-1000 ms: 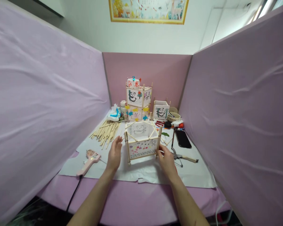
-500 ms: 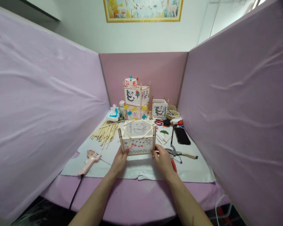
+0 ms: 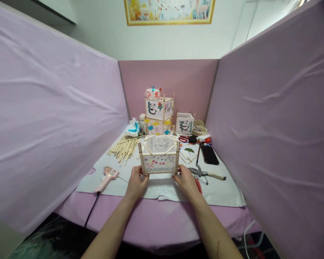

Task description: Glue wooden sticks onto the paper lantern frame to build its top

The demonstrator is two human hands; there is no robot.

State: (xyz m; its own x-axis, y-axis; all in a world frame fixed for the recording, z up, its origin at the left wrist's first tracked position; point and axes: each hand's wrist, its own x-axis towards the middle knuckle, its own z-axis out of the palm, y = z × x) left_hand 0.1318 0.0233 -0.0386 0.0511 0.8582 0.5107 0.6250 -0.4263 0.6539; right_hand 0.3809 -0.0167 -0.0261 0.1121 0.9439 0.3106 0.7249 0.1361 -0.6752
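Observation:
Between my two hands is a square lantern frame of thin wooden sticks with painted paper sides. Its near side bears coloured drawings, and a panda shows faintly on the far side. Short sticks cross its upper corners. My left hand is closed on the lower left corner post, thumb in front. My right hand grips the lower right corner in the same way; some of its fingers are hidden behind the frame. Behind it rises a stacked lantern with panda panels, and a smaller panda box stands to its right.
A pink glue gun with a black cord lies at left, below a heap of wooden sticks. Pruning shears and a black phone lie at right. Tissues and a basket stand farther back. Lilac cloth walls enclose both sides.
The frame has risen slightly relative to my hands, which now hold it lower at its bottom corners. The whole view has shifted a little, moving the scene to the right.

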